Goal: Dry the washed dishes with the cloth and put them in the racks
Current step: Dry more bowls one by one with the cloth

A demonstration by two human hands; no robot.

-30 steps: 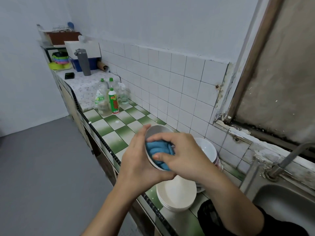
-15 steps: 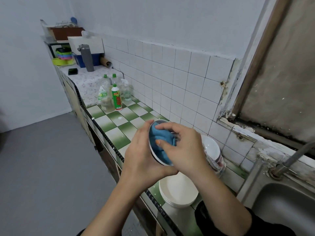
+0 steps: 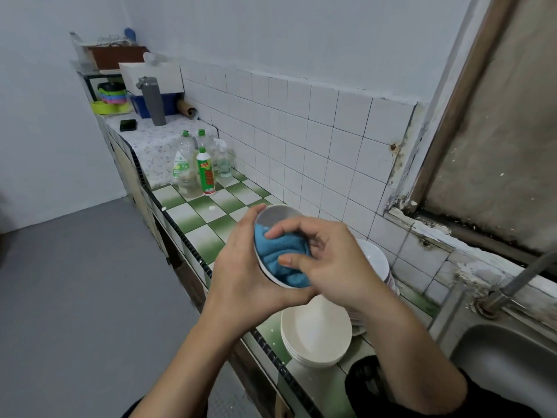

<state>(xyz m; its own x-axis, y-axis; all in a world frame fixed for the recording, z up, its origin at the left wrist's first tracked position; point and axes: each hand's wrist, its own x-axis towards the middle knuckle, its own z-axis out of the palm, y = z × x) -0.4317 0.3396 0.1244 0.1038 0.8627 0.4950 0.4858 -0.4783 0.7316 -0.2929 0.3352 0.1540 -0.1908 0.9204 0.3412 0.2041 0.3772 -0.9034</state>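
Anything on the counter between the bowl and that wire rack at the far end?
Yes: bottles stand mid-counter and a grey flask farther along, before the wire rack. The bowl, held in the left hand, could likely pass over them.

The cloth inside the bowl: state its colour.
Blue. The cloth shows best in the head view, pressed into the bowl.

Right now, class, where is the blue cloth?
In the head view, the cloth sits mid-frame inside the bowl, pressed in by the right hand; the left hand holds the bowl above the stacked plates.
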